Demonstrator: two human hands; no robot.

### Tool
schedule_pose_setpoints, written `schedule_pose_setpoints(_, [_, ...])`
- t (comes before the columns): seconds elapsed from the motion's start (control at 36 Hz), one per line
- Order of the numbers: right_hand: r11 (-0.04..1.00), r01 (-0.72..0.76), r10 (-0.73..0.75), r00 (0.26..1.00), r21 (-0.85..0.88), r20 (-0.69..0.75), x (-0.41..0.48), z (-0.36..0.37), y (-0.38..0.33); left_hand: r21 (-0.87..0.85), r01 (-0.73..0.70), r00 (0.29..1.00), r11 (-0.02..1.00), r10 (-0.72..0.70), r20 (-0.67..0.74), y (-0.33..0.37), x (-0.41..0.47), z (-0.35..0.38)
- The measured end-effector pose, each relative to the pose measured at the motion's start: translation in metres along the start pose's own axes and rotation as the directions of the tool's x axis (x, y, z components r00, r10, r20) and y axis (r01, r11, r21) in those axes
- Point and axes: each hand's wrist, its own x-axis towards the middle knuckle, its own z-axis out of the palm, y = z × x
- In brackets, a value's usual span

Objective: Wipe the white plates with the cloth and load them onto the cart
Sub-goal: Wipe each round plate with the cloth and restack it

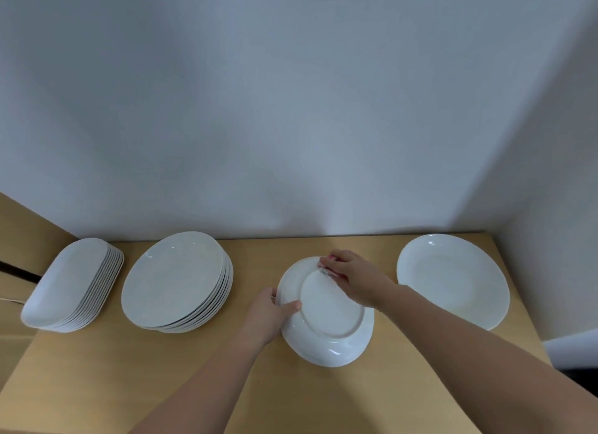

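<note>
Wiping one upturned plate [333, 317]: my left hand [268, 317] grips its rim, right hand [352, 278] pinches the cloth [330, 258]; stacks [174, 278] left of it look undone.

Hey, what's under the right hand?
A pink cloth, pressed on the upturned plate. Only its edges show past the right hand; the rest is covered.

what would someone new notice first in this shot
The upturned white plate in the middle of the wooden table draws the eye: the left hand grips its left rim while the right hand holds a cloth against its far rim. Left of it stand a stack of round plates and a stack of oval dishes; a single plate lies at the right.
</note>
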Motion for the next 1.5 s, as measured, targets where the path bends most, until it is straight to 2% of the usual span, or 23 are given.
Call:
schedule_pose_setpoints(0.11, [0.977, -0.076, 0.091, 0.993, 0.197, -0.069, -0.021, 0.004, 0.008, -0.041, 0.009, 1.0, 0.999, -0.009, -0.005, -0.004, -0.001, 0.001])
schedule_pose_setpoints(0.25, [0.947, -0.086, 0.126, 0.986, 0.31, -0.113, -0.048, 0.013, 0.011, -0.067, 0.013, 1.0, 0.998, -0.013, -0.008, -0.005, -0.001, 0.001])
schedule_pose_setpoints(0.39, [0.892, -0.152, 0.237, 0.959, 0.426, -0.154, -0.083, 0.027, 0.003, -0.065, 0.012, 1.0, 0.998, -0.013, -0.012, -0.006, 0.0, 0.002])
schedule_pose_setpoints(0.64, [0.959, -0.117, 0.157, 0.978, 0.258, -0.141, -0.121, 0.036, -0.001, -0.051, -0.012, 1.0, 0.999, 0.012, -0.003, -0.006, 0.0, 0.001])
schedule_pose_setpoints(0.78, [0.945, -0.136, 0.216, 0.942, 0.297, -0.258, -0.095, 0.018, -0.006, -0.063, -0.017, 1.0, 0.998, 0.017, -0.004, -0.009, -0.001, 0.004])
schedule_pose_setpoints(0.83, [0.954, -0.149, 0.222, 0.936, 0.261, -0.275, -0.084, 0.014, -0.012, -0.08, -0.017, 1.0, 0.997, 0.017, -0.006, -0.011, -0.002, 0.006])
schedule_pose_setpoints(1.03, [0.996, -0.082, 0.079, 0.987, -0.018, -0.138, -0.072, 0.03, -0.015, -0.139, -0.026, 0.999, 0.99, 0.023, -0.023, -0.015, -0.001, 0.012])
schedule_pose_setpoints(1.25, [1.0, -0.002, 0.005, 0.994, 0.024, -0.108, -0.128, 0.018, -0.016, -0.192, -0.008, 0.998, 0.981, 0.018, 0.052, -0.01, -0.001, 0.009])
schedule_pose_setpoints(1.42, [0.999, 0.004, 0.008, 0.963, 0.043, -0.271, -0.121, -0.022, -0.022, -0.33, 0.034, 0.992, 0.944, 0.008, 0.125, 0.003, -0.009, 0.01])
schedule_pose_setpoints(1.5, [0.998, 0.046, -0.026, 0.934, 0.047, -0.356, -0.115, -0.042, -0.028, -0.389, 0.006, 0.991, 0.921, 0.046, 0.125, 0.011, -0.018, 0.012])
